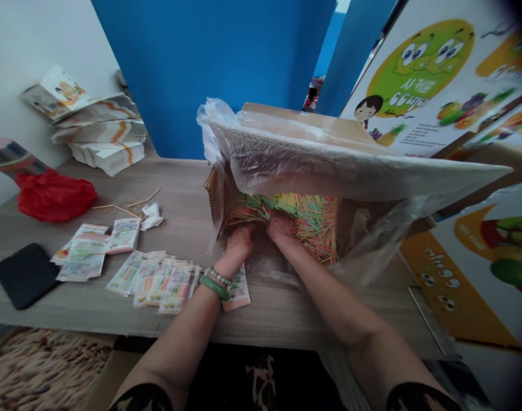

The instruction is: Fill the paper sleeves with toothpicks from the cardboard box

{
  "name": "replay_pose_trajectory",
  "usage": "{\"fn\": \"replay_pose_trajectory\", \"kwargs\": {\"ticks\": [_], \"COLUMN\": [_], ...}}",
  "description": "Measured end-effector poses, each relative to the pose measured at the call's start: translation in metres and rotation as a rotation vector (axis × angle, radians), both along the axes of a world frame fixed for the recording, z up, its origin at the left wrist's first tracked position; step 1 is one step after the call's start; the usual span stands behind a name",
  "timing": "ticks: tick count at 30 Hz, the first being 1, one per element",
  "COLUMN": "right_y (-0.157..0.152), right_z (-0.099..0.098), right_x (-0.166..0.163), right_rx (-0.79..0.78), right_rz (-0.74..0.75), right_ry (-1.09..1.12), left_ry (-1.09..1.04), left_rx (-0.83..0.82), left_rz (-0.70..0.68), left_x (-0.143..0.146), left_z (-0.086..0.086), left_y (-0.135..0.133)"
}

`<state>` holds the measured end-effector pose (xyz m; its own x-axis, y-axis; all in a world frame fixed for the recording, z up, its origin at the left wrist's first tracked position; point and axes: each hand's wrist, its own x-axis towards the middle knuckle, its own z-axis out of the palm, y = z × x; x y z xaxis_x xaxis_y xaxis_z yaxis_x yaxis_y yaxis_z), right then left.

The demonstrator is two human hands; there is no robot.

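Observation:
Inside an open cardboard box (210, 191) lined with clear plastic (282, 165) lies a heap of thin coloured sticks (316, 228), pink, green, yellow and orange. My right hand (281, 226) is down among them, its fingers curled over sticks and partly hidden. At the box's near left side, my left hand (242, 241) is closed near the ends of some sticks; whatever its fingers hold is hidden. A beaded bracelet and a green bangle (215, 287) circle my left wrist. Small clear packets of coloured sticks (175, 285) lie left of that forearm, and another packet (237, 291) partly under it.
More packets (124, 235), a black phone-like slab (25, 276), a red plastic bag (55, 195) and crumpled tissue (152, 217) lie on the left. Flattened printed cartons (109, 137) are stacked behind. Large printed boxes (415, 80) crowd the right; a blue panel (218, 68) stands at the back.

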<state>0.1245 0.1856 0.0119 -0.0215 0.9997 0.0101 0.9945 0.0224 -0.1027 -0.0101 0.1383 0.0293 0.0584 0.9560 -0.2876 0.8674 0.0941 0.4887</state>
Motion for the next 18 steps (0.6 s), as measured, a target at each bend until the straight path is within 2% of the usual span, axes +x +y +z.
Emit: {"fn": "replay_pose_trajectory", "kwargs": {"ticks": [2,5,9,12,15,16,18], "right_y": [-0.005,-0.011,-0.011,-0.007,-0.001,0.0,0.0], "right_z": [-0.002,0.006,0.021,0.019,0.003,-0.003,-0.013], "right_x": [0.01,0.02,0.023,0.014,0.002,-0.001,-0.004], "right_rx": [0.077,0.183,0.345,0.218,0.054,0.032,0.021], "right_rz": [-0.006,0.013,0.061,0.193,0.233,0.233,0.246], "right_ry": [-0.003,0.033,0.216,0.571,0.94,0.985,0.933], "left_ry": [-0.006,-0.013,-0.041,-0.115,-0.169,-0.187,-0.252], "left_rx": [0.012,0.02,0.045,0.064,0.081,0.105,0.214], "left_rz": [-0.002,0.002,0.017,0.036,0.024,0.034,0.099], "left_x": [-0.001,-0.001,-0.001,-0.003,-0.007,-0.009,-0.01], "left_z": [-0.002,-0.004,-0.005,-0.005,-0.003,-0.001,0.001], "left_y": [-0.001,-0.003,-0.004,-0.004,-0.004,-0.004,-0.003]}}
